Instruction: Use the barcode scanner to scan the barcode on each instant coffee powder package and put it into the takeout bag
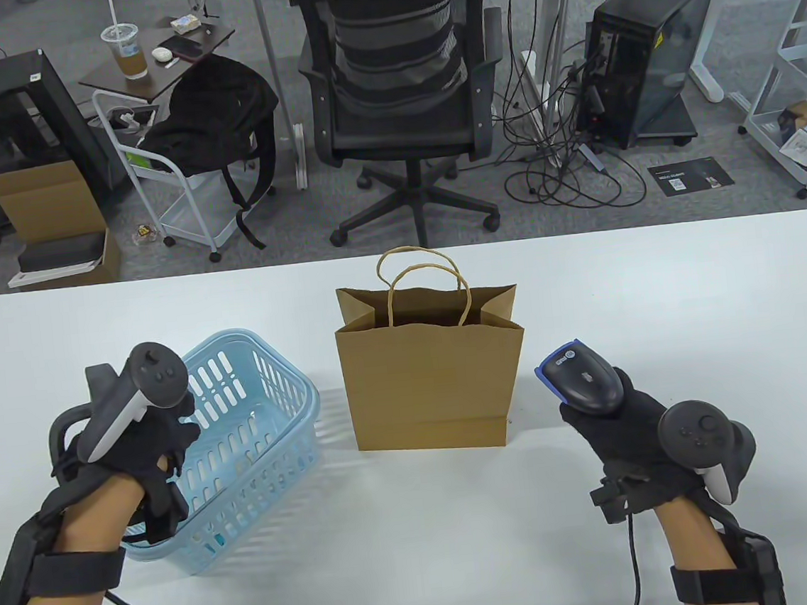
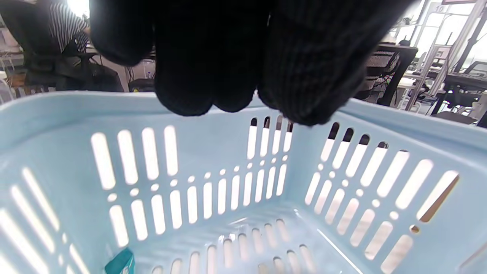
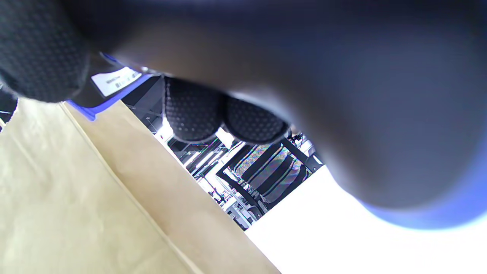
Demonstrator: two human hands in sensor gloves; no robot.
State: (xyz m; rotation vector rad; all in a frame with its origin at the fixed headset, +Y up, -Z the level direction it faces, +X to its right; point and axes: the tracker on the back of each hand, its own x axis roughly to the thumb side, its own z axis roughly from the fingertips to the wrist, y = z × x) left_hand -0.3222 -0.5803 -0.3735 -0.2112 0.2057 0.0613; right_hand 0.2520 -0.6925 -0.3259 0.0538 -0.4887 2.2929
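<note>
A brown paper takeout bag (image 1: 431,384) stands open at the table's middle. To its left sits a light blue slotted basket (image 1: 271,408). My left hand (image 1: 168,446) hangs over the basket's near left rim; its fingers (image 2: 213,76) droop loosely above the inside and hold nothing. A teal coffee package (image 2: 120,262) shows only a corner at the basket's bottom. My right hand (image 1: 622,424) grips the grey and blue barcode scanner (image 1: 582,379) right of the bag, its head pointing at the bag. In the right wrist view the scanner (image 3: 342,114) fills the frame beside the bag (image 3: 76,198).
The white table (image 1: 698,331) ends at its far edge behind the bag. Beyond it stand a black office chair (image 1: 401,89), a white cart (image 1: 172,196) with a backpack and a computer tower (image 1: 650,50). Cables trail from both wrists.
</note>
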